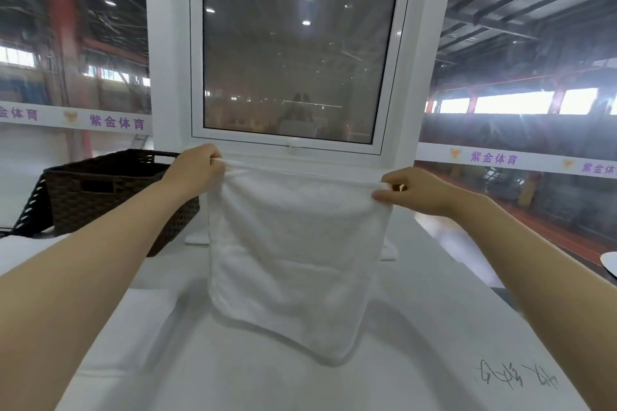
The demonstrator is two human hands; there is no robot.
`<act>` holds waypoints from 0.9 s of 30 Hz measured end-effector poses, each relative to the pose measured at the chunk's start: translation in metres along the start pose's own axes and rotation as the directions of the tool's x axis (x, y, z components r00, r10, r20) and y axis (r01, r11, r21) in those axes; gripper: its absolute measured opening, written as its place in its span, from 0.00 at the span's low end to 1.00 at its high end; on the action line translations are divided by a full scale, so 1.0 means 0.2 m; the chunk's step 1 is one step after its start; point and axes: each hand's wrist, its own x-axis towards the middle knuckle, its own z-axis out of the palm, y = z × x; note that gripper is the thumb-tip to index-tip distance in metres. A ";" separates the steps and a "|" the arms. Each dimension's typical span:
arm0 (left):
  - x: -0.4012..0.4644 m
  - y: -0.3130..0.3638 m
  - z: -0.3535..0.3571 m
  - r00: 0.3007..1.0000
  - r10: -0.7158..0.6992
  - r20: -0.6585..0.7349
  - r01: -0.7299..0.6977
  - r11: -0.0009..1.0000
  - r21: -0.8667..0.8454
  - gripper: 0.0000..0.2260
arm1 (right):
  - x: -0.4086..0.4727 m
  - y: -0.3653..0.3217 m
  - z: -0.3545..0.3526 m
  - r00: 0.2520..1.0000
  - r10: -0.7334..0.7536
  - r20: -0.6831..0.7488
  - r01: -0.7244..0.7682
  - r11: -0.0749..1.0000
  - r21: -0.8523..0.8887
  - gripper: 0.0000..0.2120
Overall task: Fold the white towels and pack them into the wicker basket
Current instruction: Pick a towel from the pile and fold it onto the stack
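Observation:
A white towel point(293, 260) hangs in the air in front of me, folded over at its top edge. My left hand point(197, 167) pinches its upper left corner and my right hand point(417, 192) pinches its upper right corner. The towel's lower edge droops onto the white table point(417, 327). A dark brown wicker basket point(100, 190) with a cut-out handle stands on the table at the back left, behind my left forearm. Its inside is hidden from here.
A white framed window panel point(300, 50) stands upright at the far side of the table, right behind the towel. More white cloth point(140, 317) lies flat on the left of the table. A white round object point(609, 264) shows at the right edge. Handwriting marks the table's near right.

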 end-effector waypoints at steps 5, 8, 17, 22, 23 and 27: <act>-0.01 0.05 0.02 0.980 -0.131 -0.147 0.064 0.917 -0.393 0.08 | 0.03 -0.03 0.01 0.977 0.023 -0.213 0.061 0.924 0.377 0.13; -0.02 0.07 0.03 0.974 -0.172 -0.146 0.083 0.873 -0.480 0.10 | 0.04 -0.04 0.04 0.999 0.044 -0.010 -0.036 0.919 0.393 0.11; -0.09 0.05 0.00 0.992 -0.104 -0.075 0.049 0.848 -0.528 0.10 | -0.01 -0.01 0.04 0.983 0.159 -0.094 -0.054 0.736 0.675 0.11; -0.16 0.01 -0.09 0.969 -0.046 0.242 0.220 0.604 -0.766 0.09 | -0.06 0.08 0.00 0.992 0.125 0.030 -0.105 0.649 0.754 0.25; -0.18 0.00 -0.11 0.956 -0.010 0.293 0.248 0.561 -0.790 0.10 | -0.06 0.10 -0.01 0.993 0.107 0.053 -0.110 0.650 0.752 0.31; -0.22 -0.08 -0.14 0.877 0.180 0.445 0.333 0.440 -0.834 0.20 | -0.08 0.15 -0.02 0.989 0.046 0.140 -0.139 0.591 0.794 0.35</act>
